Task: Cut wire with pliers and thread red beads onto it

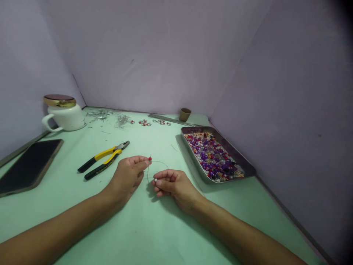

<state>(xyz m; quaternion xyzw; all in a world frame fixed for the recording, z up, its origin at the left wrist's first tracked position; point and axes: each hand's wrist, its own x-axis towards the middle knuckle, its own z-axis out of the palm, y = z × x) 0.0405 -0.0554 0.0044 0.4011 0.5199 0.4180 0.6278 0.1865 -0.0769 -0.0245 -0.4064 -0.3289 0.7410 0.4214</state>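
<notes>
Between the thumb and forefinger of my left hand (131,175) is pinched a red bead (150,158), with a tiny pale bit showing just above it. A thin wire (162,163) runs from there and curves in a loop toward my right hand (173,186). My right thumb and fingers close on a small white bead (155,180); whether the wire passes through it I cannot tell. Both hands are held close together over the pale green table (154,235). Pliers (106,158) with yellow and black handles lie to the left of my left hand.
On the right stands a metal tray (193,154) of mixed beads. Finished-looking bead-and-wire pieces (145,123), wire scraps (122,119), straight wires (171,119) and a small brown cup (185,114) are at the back. Left are a lidded white mug (66,117) and a phone (30,165).
</notes>
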